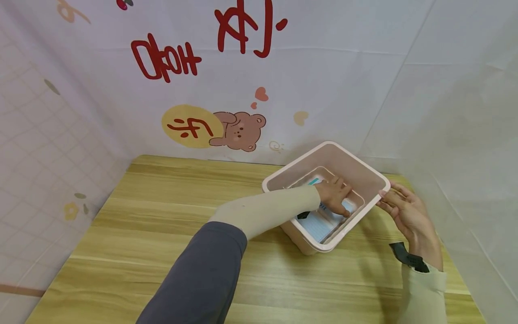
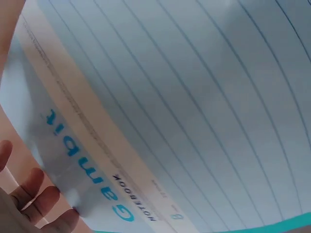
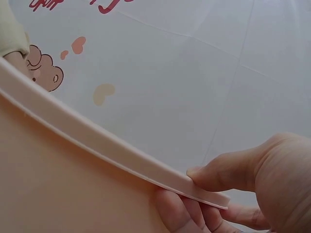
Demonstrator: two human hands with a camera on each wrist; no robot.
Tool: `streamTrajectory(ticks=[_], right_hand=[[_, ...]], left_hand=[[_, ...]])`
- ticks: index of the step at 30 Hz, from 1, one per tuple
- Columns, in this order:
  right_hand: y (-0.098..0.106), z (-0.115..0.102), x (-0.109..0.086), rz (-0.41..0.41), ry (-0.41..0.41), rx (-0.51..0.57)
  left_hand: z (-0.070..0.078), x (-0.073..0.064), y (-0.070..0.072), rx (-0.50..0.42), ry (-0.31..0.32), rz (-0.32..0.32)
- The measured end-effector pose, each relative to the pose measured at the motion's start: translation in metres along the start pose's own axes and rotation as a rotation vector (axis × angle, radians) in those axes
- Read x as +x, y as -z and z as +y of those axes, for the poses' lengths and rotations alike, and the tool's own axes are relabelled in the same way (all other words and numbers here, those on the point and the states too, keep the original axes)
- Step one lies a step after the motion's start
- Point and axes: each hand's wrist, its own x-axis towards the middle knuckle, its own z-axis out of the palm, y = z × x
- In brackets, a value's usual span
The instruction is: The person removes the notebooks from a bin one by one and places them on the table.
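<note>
A pale pink plastic bin (image 1: 344, 159) stands tilted to the view on the right part of the table. Inside it lies a light blue notebook (image 1: 317, 227) with ruled lines, "Gambit NOTEBOOK" lettering and a teal edge. My left hand (image 1: 333, 195) reaches down into the bin over the notebook, fingers spread. In the left wrist view, the fingertips (image 2: 65, 221) meet the notebook's lettered edge. At the bin's right corner, my right hand (image 1: 413, 220) pinches the rim (image 3: 107, 136), thumb above and fingers beneath it.
The wood-grain table (image 1: 162, 198) meets a white backdrop (image 1: 344, 81) printed with red characters and a bear (image 1: 243, 130), close behind the bin. Pale fabric (image 1: 465, 202) hangs along the right side. A black strap (image 1: 408, 258) circles the right wrist.
</note>
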Motion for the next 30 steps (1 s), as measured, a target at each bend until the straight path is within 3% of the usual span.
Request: streamTrajectory(ticks=[7, 15, 24, 30], right_hand=[[0.0011, 0.0005, -0.0009, -0.005, 0.007, 0.007], [0.001, 0.0004, -0.0001, -0.02, 0.018, -0.011], [0.0008, 0.0006, 0.0, -0.037, 0.03, 0.007], [0.0017, 0.0003, 0.0005, -0.033, 0.029, -0.002]], left_hand=[[-0.0007, 0.0063, -0.0037, 0.049, -0.023, -0.019], [-0.0003, 0.0021, -0.0016, 0.098, -0.003, -0.001], [-0.0009, 0.002, -0.0001, 0.066, 0.009, 0.002], [-0.0005, 0.0052, 0.0005, 0.041, 0.03, -0.043]])
